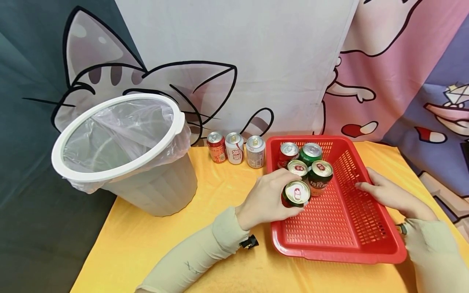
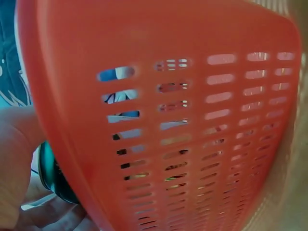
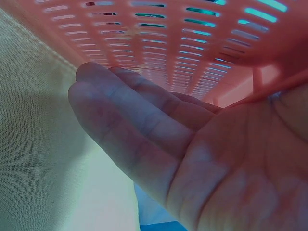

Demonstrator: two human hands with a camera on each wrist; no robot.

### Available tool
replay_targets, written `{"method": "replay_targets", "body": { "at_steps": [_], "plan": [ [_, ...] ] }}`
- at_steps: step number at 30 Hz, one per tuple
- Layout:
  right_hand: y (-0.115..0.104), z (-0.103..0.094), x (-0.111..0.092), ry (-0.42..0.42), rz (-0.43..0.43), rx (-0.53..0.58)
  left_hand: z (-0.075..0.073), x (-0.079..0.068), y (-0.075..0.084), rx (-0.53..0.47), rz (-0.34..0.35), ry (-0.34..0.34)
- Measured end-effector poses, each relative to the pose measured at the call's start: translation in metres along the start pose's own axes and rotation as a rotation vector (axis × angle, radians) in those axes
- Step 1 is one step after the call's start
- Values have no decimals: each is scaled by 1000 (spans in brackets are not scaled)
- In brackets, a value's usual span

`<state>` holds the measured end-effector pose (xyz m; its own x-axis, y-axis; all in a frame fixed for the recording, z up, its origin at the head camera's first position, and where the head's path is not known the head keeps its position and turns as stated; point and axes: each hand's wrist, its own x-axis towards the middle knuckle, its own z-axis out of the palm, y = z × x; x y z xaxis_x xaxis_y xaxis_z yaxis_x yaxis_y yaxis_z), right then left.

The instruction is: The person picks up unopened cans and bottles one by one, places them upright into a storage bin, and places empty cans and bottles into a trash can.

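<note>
In the head view my left hand (image 1: 269, 198) grips a dark can with a pale gold lid (image 1: 297, 193) over the left side of the red plastic basket (image 1: 311, 259). Part of that can, dark green (image 2: 54, 175), shows past the basket's rim in the left wrist view. Several more cans stand in the basket's far left part, among them a green can (image 1: 310, 154) and a dark green can with an orange lower part (image 1: 320, 177). My right hand (image 1: 390, 191) holds the basket's right rim, thumb inside; its fingers (image 3: 139, 115) lie along the outer wall in the right wrist view.
Left of the basket, a red can (image 1: 217, 147), a white can with red lettering (image 1: 234, 148) and a silver-white can (image 1: 255, 151) stand in a row. A lined grey bin (image 1: 161, 191) is farther left on the yellow cloth (image 1: 146, 244). A printed curtain (image 1: 286, 53) hangs behind.
</note>
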<state>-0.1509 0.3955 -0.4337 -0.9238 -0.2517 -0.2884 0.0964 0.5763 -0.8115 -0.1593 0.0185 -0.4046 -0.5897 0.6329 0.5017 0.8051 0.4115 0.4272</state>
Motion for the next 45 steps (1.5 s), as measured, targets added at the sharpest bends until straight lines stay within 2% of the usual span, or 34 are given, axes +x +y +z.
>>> {"method": "replay_targets", "body": {
  "at_steps": [7,12,17,27,33,45],
  "plan": [
    [0,0,1,1,-9,-8,5,2,-3,117,-47,-80],
    [0,0,1,5,-11,-10,10,3,-6,155,-78,-119],
    [0,0,1,2,-3,-15,16,4,-7,196,-80,-149],
    [-1,0,0,11,1,-46,20,9,-5,236,-115,-176],
    [-2,0,0,10,-8,-41,21,9,-6,229,-141,-168],
    [-1,0,-1,17,-22,-55,23,7,-6,229,-132,-147]
  ]
}}
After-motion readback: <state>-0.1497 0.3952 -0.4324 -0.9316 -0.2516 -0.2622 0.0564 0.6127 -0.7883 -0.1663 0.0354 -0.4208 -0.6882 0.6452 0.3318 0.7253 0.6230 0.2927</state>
